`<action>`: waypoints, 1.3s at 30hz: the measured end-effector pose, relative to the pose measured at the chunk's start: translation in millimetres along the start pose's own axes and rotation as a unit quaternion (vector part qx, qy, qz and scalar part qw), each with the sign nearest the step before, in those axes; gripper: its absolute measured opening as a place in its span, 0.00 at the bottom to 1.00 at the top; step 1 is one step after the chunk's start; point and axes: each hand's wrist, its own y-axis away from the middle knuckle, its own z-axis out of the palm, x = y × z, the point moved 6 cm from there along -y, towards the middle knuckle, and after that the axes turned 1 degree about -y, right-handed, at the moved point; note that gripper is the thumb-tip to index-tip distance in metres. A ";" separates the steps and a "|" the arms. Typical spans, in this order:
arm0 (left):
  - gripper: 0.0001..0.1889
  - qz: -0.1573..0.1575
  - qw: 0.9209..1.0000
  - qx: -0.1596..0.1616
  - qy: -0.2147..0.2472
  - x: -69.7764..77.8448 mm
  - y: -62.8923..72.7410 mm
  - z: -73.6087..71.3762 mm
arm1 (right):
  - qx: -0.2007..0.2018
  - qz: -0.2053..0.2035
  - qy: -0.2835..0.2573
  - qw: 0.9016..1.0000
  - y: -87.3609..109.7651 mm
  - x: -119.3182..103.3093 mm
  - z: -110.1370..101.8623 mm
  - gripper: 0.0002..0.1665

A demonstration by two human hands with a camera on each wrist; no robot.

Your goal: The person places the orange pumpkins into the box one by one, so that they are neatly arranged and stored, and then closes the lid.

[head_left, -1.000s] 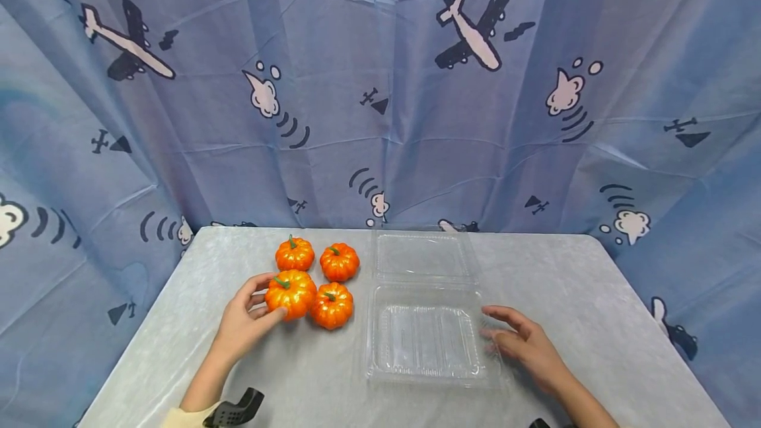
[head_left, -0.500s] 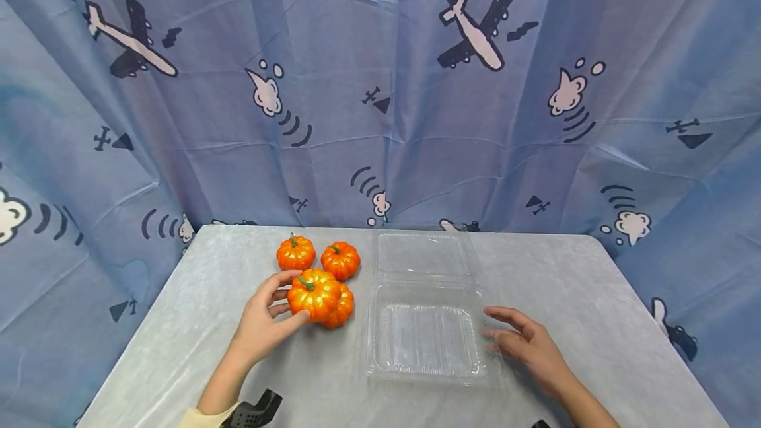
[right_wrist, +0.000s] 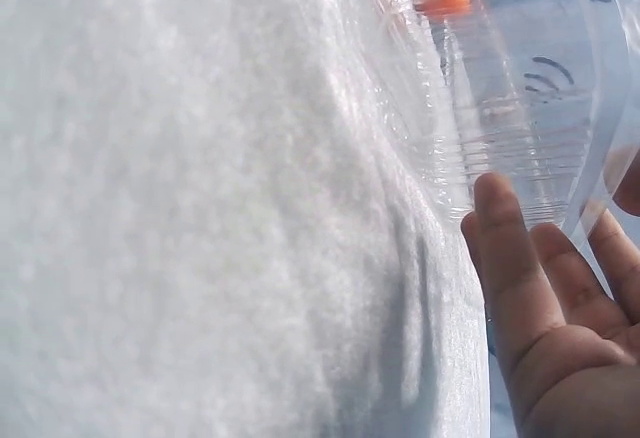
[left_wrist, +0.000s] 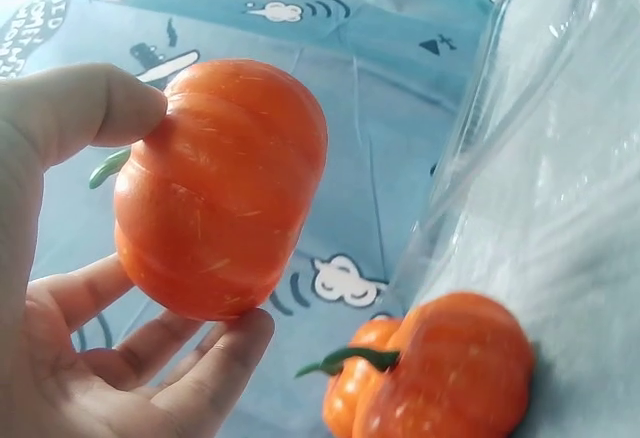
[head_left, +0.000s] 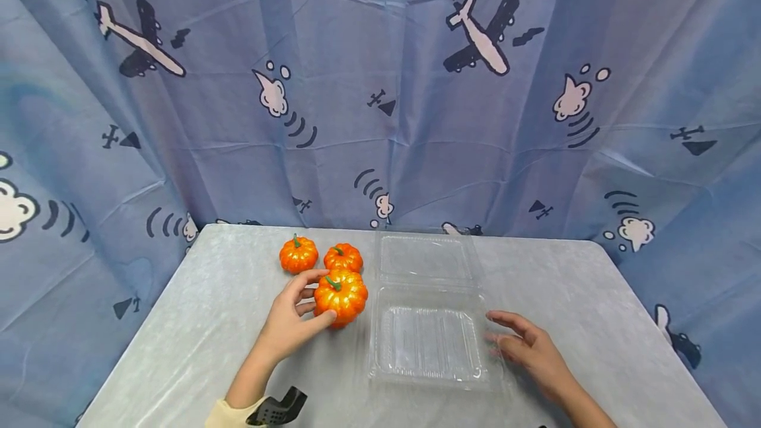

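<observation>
My left hand (head_left: 291, 319) grips a small orange pumpkin (head_left: 340, 294) with a green stem, thumb on one side and fingers on the other. In the left wrist view the held pumpkin (left_wrist: 225, 188) hangs in the air above the others. It covers most of another pumpkin in the head view. Two more pumpkins sit behind: one left (head_left: 298, 255), one right (head_left: 346, 257). A clear plastic clamshell box (head_left: 429, 342) lies open to their right, its lid (head_left: 425, 257) folded back. My right hand (head_left: 532, 349) is at the box's right wall, fingers extended and fingertips against or very near it.
A pale cloth covers the table (head_left: 594, 296). Behind its far edge hangs a blue curtain (head_left: 333, 84) printed with planes and clouds. A black wrist device (head_left: 277, 407) sits at my left cuff.
My left hand has carried the held pumpkin rightward, toward the box, over the front pumpkin. My right hand stays at the box's right wall.
</observation>
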 end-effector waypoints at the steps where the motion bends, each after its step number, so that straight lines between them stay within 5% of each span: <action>1: 0.31 -0.001 1.000 -0.003 0.003 0.6 -1.0 2.5 | -0.001 -0.002 -0.002 1.000 0.1 0.3 0.1 0.28; 13: 0.29 -0.005 0.998 -0.041 0.049 5.2 -10.9 37.4 | -0.009 -0.037 -0.012 0.999 0.7 -0.7 0.6 0.27; 39: 0.29 -0.007 0.990 -0.137 0.032 14.2 -19.1 104.7 | -0.016 -0.027 -0.020 0.999 -0.2 -1.9 2.6 0.29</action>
